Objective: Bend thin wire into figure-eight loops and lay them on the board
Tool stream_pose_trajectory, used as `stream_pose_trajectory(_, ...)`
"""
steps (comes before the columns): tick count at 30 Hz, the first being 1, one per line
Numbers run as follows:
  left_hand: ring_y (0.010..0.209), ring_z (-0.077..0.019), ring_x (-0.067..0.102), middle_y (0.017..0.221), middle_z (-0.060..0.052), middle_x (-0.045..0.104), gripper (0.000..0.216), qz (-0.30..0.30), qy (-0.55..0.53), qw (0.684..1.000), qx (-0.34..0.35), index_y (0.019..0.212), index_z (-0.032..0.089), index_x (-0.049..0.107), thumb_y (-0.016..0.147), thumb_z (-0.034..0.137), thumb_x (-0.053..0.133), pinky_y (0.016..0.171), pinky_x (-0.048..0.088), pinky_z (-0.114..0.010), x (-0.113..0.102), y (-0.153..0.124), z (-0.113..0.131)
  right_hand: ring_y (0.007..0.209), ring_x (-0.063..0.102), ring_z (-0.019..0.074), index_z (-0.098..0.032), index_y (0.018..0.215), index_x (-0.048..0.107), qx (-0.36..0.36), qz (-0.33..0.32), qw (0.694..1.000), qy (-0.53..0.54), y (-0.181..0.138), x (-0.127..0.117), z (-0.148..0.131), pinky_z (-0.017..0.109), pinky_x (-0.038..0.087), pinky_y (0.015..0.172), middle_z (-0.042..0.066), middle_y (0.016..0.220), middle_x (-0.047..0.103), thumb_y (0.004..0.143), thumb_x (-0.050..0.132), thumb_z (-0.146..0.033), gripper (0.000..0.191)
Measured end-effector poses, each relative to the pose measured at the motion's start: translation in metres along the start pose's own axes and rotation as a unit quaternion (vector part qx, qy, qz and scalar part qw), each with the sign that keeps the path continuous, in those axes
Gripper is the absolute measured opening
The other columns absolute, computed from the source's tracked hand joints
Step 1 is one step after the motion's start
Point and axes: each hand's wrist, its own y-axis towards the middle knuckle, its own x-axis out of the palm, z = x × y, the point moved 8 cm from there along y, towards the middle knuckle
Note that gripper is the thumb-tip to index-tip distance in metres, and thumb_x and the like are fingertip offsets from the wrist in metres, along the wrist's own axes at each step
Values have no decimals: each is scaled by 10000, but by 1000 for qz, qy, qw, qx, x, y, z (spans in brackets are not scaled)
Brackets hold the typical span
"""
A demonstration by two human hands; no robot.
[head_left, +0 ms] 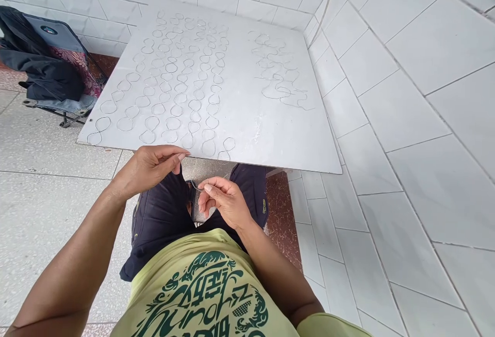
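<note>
Between my two hands, just in front of the table's near edge, is a thin bent wire. My left hand pinches its upper end between thumb and fingertips. Lower and to the right, my right hand pinches the wire's curved lower part, fingers curled. On the white tabletop lie several rows of wires shaped like figure eights; the nearest wire figure eight sits at the front edge. Looser, wavy wire pieces are spread on the right of the table.
A folding chair with dark clothing on it stands at the left. White tiled walls border the table's back and right sides. A cable runs down the corner. My legs are under the table's front edge.
</note>
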Motion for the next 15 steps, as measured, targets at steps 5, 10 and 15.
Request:
stream_pose_trajectory(5,709,-191,703,743,-28,745,358,-61,-100,992,-34,1070,256,807,826,515,770,677,594,-309,12,4,2,562,698,162,-160,1019,696,46,24,999,10,-3,5,6,256,572,478,27,716,733,893,762,-463,335)
stream_pose_trajectory(10,649,-189,707,789,-58,767,369,-113,-183,974,-68,1034,236,809,726,426,885,597,617,-321,24,0,-1,572,718,176,-156,1006,699,57,30,998,-1,-8,11,2,259,578,480,40,727,747,883,770,-439,317)
stream_pose_trajectory(15,589,-175,684,738,-64,750,256,-77,-180,977,-79,901,202,806,787,428,844,497,586,-279,31,-2,-6,600,728,180,-166,1028,689,43,33,998,-25,-10,14,1,274,587,516,41,744,751,923,726,-430,287)
